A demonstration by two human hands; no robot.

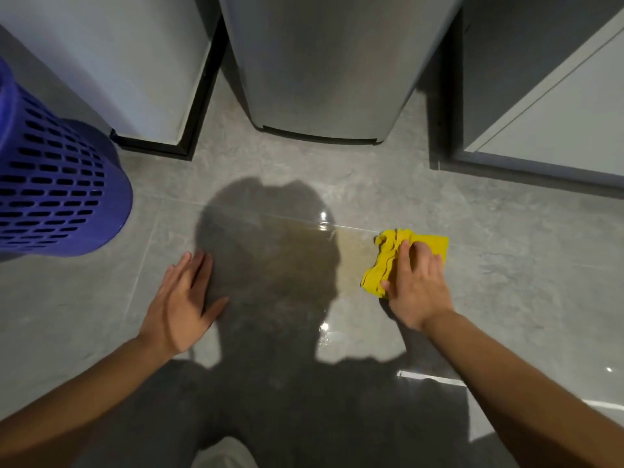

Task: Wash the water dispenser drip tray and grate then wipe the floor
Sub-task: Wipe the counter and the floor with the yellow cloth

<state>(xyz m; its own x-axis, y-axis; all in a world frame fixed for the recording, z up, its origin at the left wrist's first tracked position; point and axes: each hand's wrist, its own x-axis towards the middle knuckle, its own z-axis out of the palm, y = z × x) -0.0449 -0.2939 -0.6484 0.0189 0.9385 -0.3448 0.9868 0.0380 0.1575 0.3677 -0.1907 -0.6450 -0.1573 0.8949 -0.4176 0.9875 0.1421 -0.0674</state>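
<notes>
Head view shows the yellow cloth [380, 266] bunched on the grey tiled floor [506, 285] at the right edge of a wet patch [290, 261], with the right hand [417, 285] laid on top, fingers stretched out and pressing down, and folds sticking out past the fingertips and thumb. The left hand [180, 302] rests flat and spread on the tiles across the patch; the open floor between them is bounded ahead by the dispenser base [320, 96], right by a cabinet [557, 126], left by a blue basket [57, 187]
</notes>
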